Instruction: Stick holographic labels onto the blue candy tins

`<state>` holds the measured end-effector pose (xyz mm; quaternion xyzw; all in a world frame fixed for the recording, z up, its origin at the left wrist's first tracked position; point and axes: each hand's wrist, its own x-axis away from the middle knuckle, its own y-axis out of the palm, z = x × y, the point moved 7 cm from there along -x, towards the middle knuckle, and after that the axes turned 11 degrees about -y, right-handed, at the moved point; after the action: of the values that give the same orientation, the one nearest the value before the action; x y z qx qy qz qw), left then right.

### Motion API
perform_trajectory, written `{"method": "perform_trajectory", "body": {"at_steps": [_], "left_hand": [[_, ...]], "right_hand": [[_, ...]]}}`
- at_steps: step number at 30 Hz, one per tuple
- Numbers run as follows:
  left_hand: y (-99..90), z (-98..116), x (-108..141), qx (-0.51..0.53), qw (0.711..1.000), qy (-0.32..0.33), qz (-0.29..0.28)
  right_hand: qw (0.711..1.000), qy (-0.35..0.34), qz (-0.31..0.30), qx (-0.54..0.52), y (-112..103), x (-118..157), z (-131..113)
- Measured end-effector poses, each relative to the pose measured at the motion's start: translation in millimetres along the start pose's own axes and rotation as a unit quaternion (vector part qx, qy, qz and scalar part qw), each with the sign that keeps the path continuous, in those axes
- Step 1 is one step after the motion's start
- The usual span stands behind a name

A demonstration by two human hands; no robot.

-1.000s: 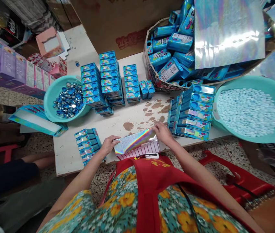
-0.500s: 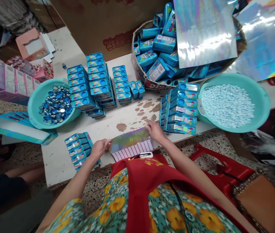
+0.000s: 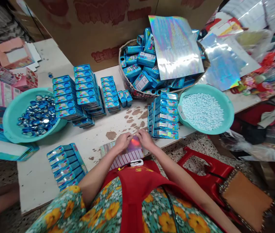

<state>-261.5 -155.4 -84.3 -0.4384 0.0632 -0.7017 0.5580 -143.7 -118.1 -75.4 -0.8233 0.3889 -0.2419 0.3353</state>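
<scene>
A shiny holographic sheet (image 3: 136,142) lies at the table's front edge, close to my body, with a striped pink-and-white strip (image 3: 125,158) along its near side. Over its right part my left hand (image 3: 123,141) is closed, the fingertips pinching at its far edge. My right hand (image 3: 145,139) pinches the sheet's far right corner, its fingertips almost meeting those of the left. Just beyond the right hand stands a stack of blue boxes (image 3: 167,117), some with shiny strips across their ends. More blue boxes (image 3: 62,165) lie in a row left of the sheet.
Stacked blue boxes (image 3: 87,92) stand farther back. At left is a turquoise basin (image 3: 8,127) of metallic blue caps; at right, another basin (image 3: 229,115) of pale pellets. A carton (image 3: 127,85) of blue boxes carries a large holographic sheet (image 3: 176,48). A red stool (image 3: 200,176) stands at right.
My left hand has moved right along the sheet, from its left end to beside my right hand. The camera view has shifted, so the basins and boxes appear farther left.
</scene>
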Motion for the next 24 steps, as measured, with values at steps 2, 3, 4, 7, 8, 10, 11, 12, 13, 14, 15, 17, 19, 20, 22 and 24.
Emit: {"method": "perform_trajectory", "body": {"at_steps": [2, 3, 4, 7, 8, 10, 11, 12, 13, 14, 15, 17, 19, 20, 22, 24], "left_hand": [[0.9, -3.9, -4.3, 0.021, 1.0, -0.002, 0.003], [-0.8, -6.4, -4.5, 0.026, 1.0, -0.003, 0.006], [-2.9, -8.6, -4.0, 0.029, 1.0, -0.004, 0.009], [-6.5, -9.7, -2.6, 0.024, 1.0, 0.003, 0.013], [-6.7, -9.2, -2.8, 0.021, 1.0, 0.005, 0.015], [-6.2, -9.2, -4.4, 0.014, 1.0, 0.003, 0.024], [-5.4, -9.5, -5.5, 0.012, 1.0, 0.0, 0.025], [-4.5, -9.8, -6.4, 0.013, 1.0, 0.0, 0.024], [-3.7, -10.1, -7.2, 0.016, 1.0, -0.001, 0.021], [-3.4, -10.6, -7.7, 0.021, 1.0, -0.003, 0.018], [-3.6, -11.3, -7.9, 0.027, 0.999, -0.007, 0.016], [-5.3, -12.1, -7.7, 0.038, 0.999, -0.018, 0.012], [-7.3, -11.3, -7.0, 0.044, 0.999, -0.023, 0.006], [-8.2, -10.4, -6.9, 0.043, 0.999, -0.023, 0.004], [-9.6, -9.4, -7.9, 0.036, 0.999, -0.025, 0.01], [-8.9, -10.3, -10.7, 0.022, 0.999, -0.036, 0.017]], "right_hand": [[0.999, 0.011, 0.034, 0.012, -3.4, 4.2, -1.2], [0.998, 0.012, 0.057, 0.02, -6.0, 6.5, -3.0], [0.996, 0.005, 0.081, 0.03, -8.6, 8.8, -5.9], [0.989, -0.061, 0.108, 0.077, -9.1, 15.1, -20.4], [0.987, -0.09, 0.091, 0.1, -5.2, 17.0, -25.2], [0.98, -0.135, 0.044, 0.142, 5.7, 21.5, -31.4], [0.976, -0.148, 0.023, 0.158, 10.8, 24.3, -32.5], [0.973, -0.156, 0.011, 0.168, 14.7, 27.2, -32.8], [0.972, -0.16, 0.005, 0.174, 17.4, 30.2, -32.6], [0.97, -0.163, 0.003, 0.18, 19.3, 32.9, -32.4], [0.968, -0.168, 0.001, 0.184, 20.9, 35.3, -32.5], [0.965, -0.18, -0.004, 0.192, 23.1, 38.7, -33.5], [0.962, -0.186, 0.0, 0.2, 22.0, 39.2, -34.5], [0.961, -0.186, 0.007, 0.203, 19.6, 38.4, -35.2], [0.959, -0.185, 0.018, 0.213, 13.0, 35.8, -37.5], [0.957, -0.18, 0.002, 0.228, 6.3, 33.5, -41.0]]}}
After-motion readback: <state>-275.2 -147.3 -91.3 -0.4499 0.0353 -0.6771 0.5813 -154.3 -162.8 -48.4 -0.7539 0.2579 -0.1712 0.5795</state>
